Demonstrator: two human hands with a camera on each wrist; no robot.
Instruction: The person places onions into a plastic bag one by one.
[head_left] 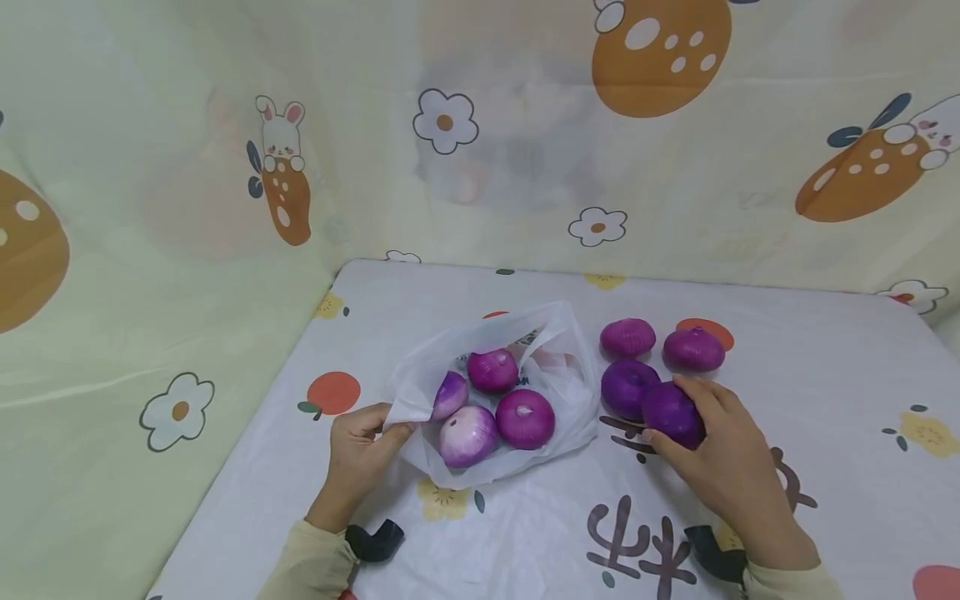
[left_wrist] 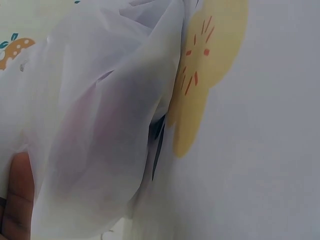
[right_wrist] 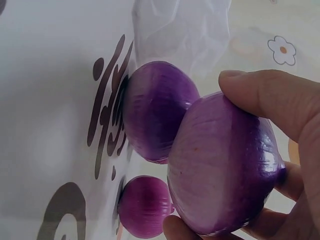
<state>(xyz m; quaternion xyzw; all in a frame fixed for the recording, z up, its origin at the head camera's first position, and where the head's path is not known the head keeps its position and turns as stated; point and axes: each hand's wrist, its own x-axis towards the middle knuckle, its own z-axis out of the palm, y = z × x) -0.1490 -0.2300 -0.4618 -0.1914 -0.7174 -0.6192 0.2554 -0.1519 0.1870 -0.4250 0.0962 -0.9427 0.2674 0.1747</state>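
Okay, nearest: brown characters (head_left: 666,550) on tablecloth (head_left: 832,392), part-covered by right hand (head_left: 723,446), can't read | gripped in right hand: purple onion (head_left: 673,412), paler side seen only from right wrist; close by, another onion (head_left: 627,387) | pinched in left hand (head_left: 360,454): white bag (head_left: 576,400), four onions (head_left: 525,419) inside, creased print (head_left: 525,337) illegible; just pinkish blur from left wrist | farthest: two onions (head_left: 693,350)

Left fingers (head_left: 367,417) pinched, right fingers (head_left: 710,398) curled

Room fronts the bag (head_left: 573,392); onions (head_left: 627,387) block its right.
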